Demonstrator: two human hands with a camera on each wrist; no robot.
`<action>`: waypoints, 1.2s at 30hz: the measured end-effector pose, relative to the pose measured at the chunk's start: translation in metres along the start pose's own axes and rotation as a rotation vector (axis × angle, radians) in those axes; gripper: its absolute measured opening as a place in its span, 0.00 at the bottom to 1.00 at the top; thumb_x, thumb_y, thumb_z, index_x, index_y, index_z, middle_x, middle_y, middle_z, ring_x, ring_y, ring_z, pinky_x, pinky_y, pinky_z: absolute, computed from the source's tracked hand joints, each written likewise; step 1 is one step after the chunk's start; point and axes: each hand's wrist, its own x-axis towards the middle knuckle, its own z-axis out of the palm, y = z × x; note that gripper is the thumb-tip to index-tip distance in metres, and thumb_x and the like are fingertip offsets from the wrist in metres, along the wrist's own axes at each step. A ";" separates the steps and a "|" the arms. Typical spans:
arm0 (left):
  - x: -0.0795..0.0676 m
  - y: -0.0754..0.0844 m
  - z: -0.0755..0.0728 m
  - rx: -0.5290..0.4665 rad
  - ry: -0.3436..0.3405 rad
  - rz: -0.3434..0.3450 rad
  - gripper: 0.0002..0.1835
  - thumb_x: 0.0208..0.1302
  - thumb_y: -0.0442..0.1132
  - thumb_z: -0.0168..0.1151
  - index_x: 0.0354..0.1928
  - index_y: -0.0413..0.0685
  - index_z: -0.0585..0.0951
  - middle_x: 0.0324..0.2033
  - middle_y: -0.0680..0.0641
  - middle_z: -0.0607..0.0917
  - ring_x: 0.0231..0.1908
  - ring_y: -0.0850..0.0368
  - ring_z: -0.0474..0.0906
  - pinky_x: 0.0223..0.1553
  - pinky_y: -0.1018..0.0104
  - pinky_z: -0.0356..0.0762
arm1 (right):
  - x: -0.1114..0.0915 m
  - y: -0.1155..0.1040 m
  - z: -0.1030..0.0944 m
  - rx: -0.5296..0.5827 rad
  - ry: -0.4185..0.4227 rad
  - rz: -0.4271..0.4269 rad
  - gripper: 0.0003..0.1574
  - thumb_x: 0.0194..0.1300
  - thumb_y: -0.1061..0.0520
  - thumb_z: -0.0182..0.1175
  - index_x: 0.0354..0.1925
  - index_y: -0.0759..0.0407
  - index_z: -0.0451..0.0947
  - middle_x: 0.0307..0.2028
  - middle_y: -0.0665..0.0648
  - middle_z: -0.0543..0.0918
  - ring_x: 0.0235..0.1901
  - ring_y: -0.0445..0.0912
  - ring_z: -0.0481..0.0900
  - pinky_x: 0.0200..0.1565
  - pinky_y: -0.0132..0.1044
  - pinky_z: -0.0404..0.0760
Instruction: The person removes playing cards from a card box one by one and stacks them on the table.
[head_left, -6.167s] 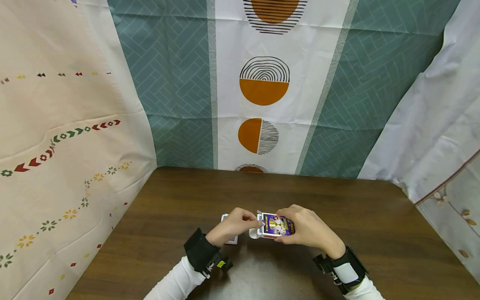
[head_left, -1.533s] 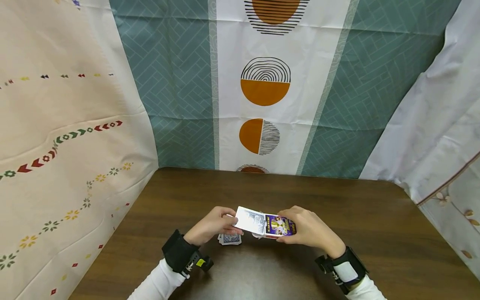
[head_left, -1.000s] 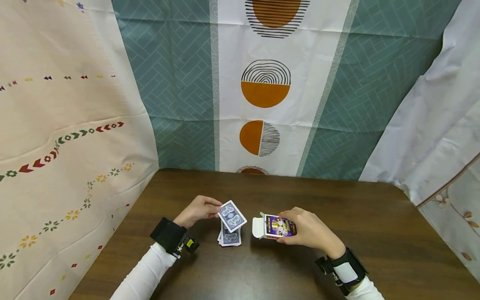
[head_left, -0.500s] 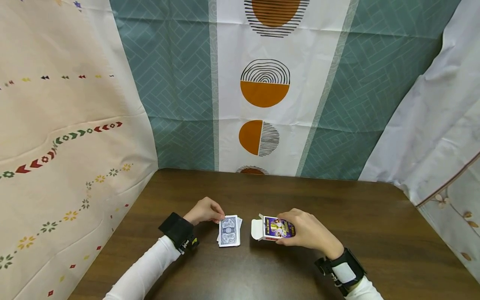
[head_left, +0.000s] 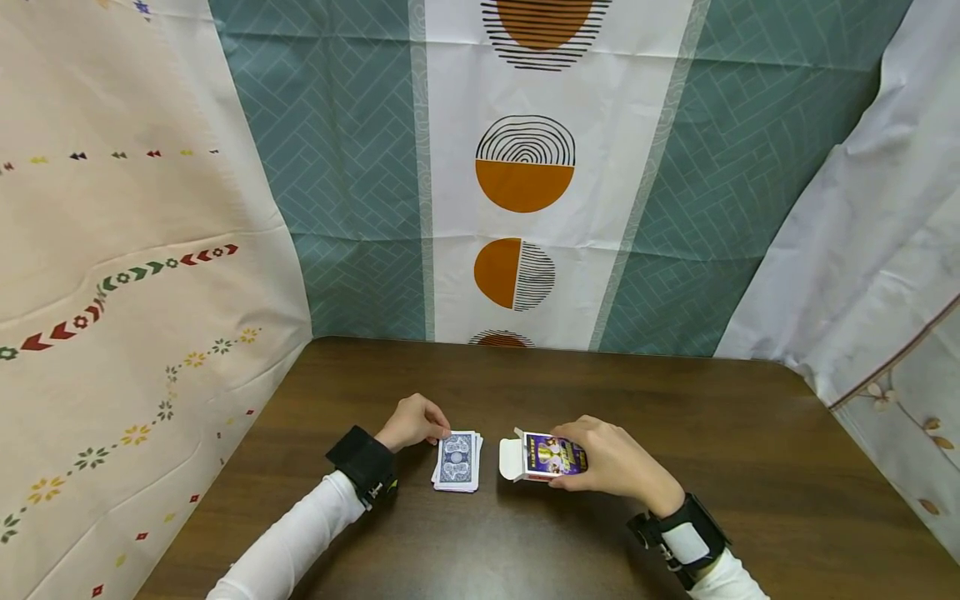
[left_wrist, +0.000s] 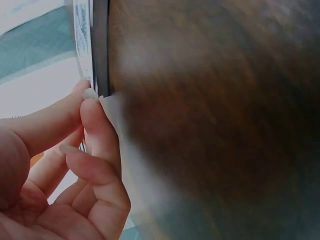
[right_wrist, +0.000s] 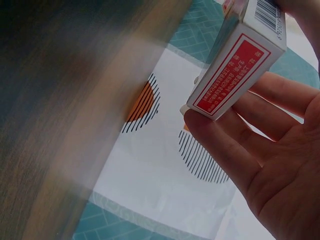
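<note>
A small stack of blue-backed playing cards (head_left: 456,462) lies face down on the brown table, its edges slightly uneven. My left hand (head_left: 412,422) pinches the top card at its far left corner between thumb and fingertips. In the left wrist view, the card edge (left_wrist: 83,35) runs up from those fingertips. To the right of the stack, my right hand (head_left: 618,462) grips a purple-fronted card box (head_left: 553,455) by its right end. The box's white flap (head_left: 512,459) stands open toward the cards. Its red-labelled side (right_wrist: 232,75) shows in the right wrist view; its inside is hidden.
The wooden table (head_left: 375,367) ends at a teal and white patterned curtain (head_left: 360,275) behind. A cream cloth (head_left: 150,350) hangs along the left side, and a white cloth (head_left: 840,275) along the right.
My left hand drew a card out of the box, carried it left and laid it on the stack, which has grown. My right hand keeps its hold on the box, almost unmoved.
</note>
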 end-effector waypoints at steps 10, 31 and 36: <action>0.002 -0.002 0.003 0.017 0.019 -0.031 0.04 0.50 0.29 0.72 0.23 0.40 0.86 0.18 0.49 0.83 0.17 0.59 0.77 0.20 0.71 0.72 | 0.000 -0.001 0.002 -0.004 -0.009 0.004 0.38 0.47 0.34 0.72 0.49 0.55 0.81 0.42 0.50 0.84 0.38 0.37 0.75 0.35 0.31 0.76; -0.040 0.086 0.046 -0.214 -0.186 0.124 0.09 0.60 0.40 0.66 0.30 0.39 0.84 0.18 0.54 0.71 0.20 0.62 0.63 0.22 0.72 0.58 | 0.002 -0.006 -0.003 0.001 0.029 -0.031 0.37 0.46 0.34 0.73 0.49 0.53 0.81 0.40 0.48 0.84 0.37 0.36 0.75 0.34 0.28 0.76; -0.040 0.085 0.052 -0.241 -0.190 0.107 0.10 0.60 0.39 0.67 0.27 0.38 0.83 0.14 0.56 0.68 0.18 0.63 0.60 0.21 0.72 0.55 | 0.002 -0.008 -0.005 0.000 0.043 -0.047 0.36 0.45 0.35 0.74 0.48 0.53 0.81 0.40 0.47 0.84 0.37 0.36 0.76 0.34 0.28 0.76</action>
